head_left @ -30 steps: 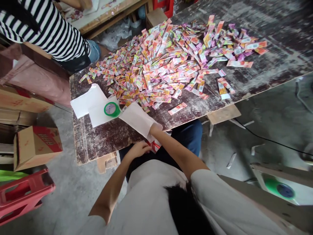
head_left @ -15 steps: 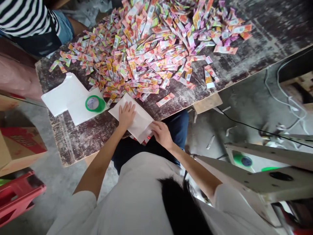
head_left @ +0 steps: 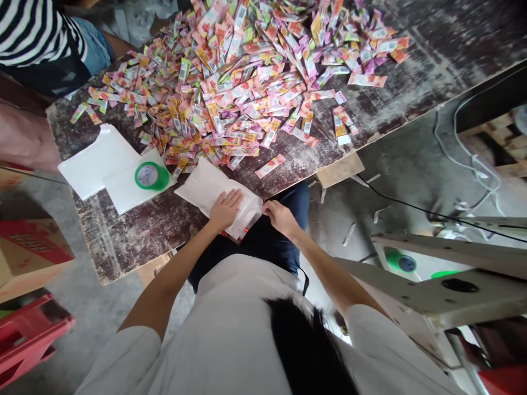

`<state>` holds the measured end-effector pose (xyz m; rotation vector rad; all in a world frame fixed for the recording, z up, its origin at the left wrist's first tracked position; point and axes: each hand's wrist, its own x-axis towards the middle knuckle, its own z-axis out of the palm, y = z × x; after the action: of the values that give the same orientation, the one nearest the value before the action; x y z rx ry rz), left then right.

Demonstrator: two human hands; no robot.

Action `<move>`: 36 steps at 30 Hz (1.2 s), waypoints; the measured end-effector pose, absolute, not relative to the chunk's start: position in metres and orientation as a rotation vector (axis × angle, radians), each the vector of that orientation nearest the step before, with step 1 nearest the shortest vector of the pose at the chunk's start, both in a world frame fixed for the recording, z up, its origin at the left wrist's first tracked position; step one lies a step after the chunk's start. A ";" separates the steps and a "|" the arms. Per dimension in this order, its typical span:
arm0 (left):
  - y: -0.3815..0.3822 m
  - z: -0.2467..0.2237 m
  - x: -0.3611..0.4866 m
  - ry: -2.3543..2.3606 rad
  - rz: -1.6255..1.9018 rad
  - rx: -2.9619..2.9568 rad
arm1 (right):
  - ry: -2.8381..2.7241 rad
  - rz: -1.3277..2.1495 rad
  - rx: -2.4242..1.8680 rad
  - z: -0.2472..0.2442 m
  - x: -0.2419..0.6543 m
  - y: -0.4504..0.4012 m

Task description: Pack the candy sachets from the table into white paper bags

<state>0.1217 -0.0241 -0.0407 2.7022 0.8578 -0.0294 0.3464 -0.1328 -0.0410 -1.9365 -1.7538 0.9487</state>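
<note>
A white plastic bag point(head_left: 209, 184) lies across the table's front edge, its near end jutting out over my lap. My left hand point(head_left: 226, 209) rests flat on the bag, fingers stretched and pressed to its surface. At the bag's right corner, my right hand point(head_left: 282, 218) pinches the see-through edge between thumb and fingers. Some red print shows at the near end of the bag. Left of it, a roll of green tape point(head_left: 149, 176) sits on a clear-covered white sheet or bag point(head_left: 119, 192), beside a stack of white sheets or bags point(head_left: 96, 159).
A big heap of colourful small sachets point(head_left: 230, 88) covers much of the worn table point(head_left: 428, 66). Another person in a striped top point(head_left: 33, 33) is at the far left. A cardboard box point(head_left: 35, 252) and red crate point(head_left: 33, 334) stand left; a metal frame point(head_left: 448, 291) stands right.
My left hand has slid toward the near right over the bag. The bag's near right end has shifted, showing more red print. My right hand still pinches its edge.
</note>
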 end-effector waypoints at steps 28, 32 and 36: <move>-0.061 -0.036 0.031 1.293 0.526 2.001 | -2.140 0.877 -1.547 -0.043 0.314 -0.024; -0.051 -0.036 0.052 1.810 0.604 1.695 | -1.994 0.859 -1.649 -0.045 0.305 -0.016; -0.035 -0.033 0.053 1.970 0.720 1.527 | -1.634 0.909 -1.777 -0.046 0.302 -0.010</move>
<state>0.0532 -0.0352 -0.0328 1.5271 1.9704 0.7200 0.3017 -0.0098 -0.0458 -1.7774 -1.6342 0.9092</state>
